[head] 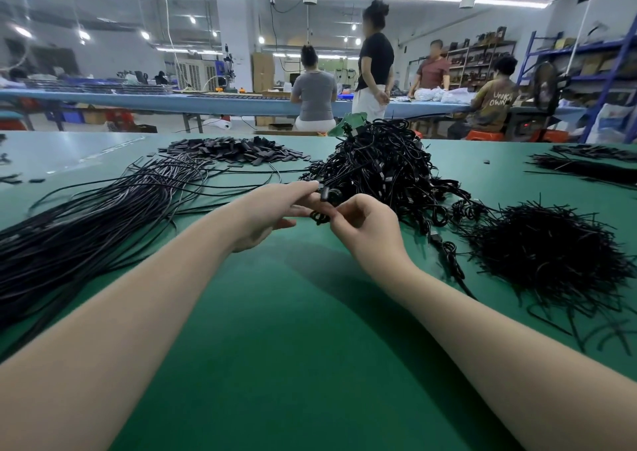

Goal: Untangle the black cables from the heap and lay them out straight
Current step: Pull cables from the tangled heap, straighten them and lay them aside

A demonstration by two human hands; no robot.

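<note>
A tall heap of tangled black cables [386,168] stands on the green table [282,312], just beyond my hands. My left hand [275,209] pinches a small black plug at the heap's near edge between thumb and fingertips. My right hand [365,226] grips a coiled black cable [320,217] close beside it. On the left, a long bundle of straightened black cables [86,230] runs toward the near left edge.
A mound of short black ties [551,250] lies at the right. Small flat black pieces [238,150] are piled at the back left. More black bundles [586,164] sit far right. Several people work at a blue bench [172,101] behind.
</note>
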